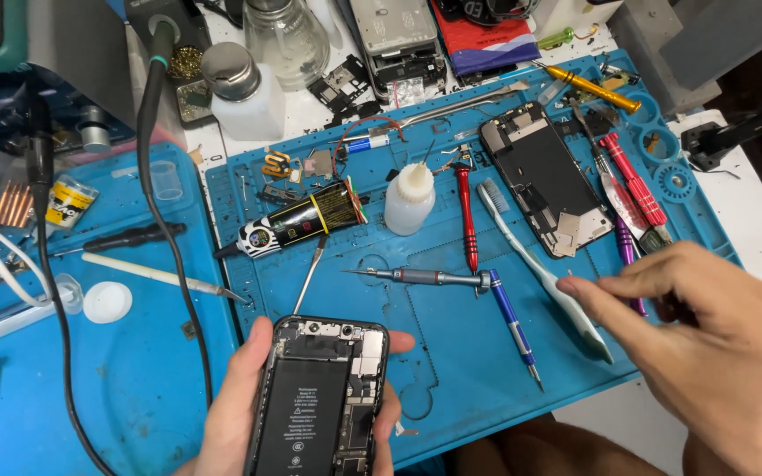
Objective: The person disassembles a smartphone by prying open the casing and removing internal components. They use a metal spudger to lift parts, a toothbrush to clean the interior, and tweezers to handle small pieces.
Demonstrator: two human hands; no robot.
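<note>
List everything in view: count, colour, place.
Opened phone: 1, black, in the left hand, bottom centre.
Phone frame: 1, black, upper right of the mat.
Mat: 1, blue, under the tools.
Red screwdriver: 1, red, mat centre.
Grey screwdriver: 1, grey, lying across the mat centre.
Blue screwdriver: 1, blue, right of centre.
Toothbrush: 1, white, beside the blue screwdriver.
Squeeze bottle: 1, white, mat centre.
Glue tube: 1, black and yellow, left part of the mat.
Yellow screwdriver: 1, yellow, top right.
Left hand: holds the opened phone.
Right hand: empty, above the mat's right edge.
</note>
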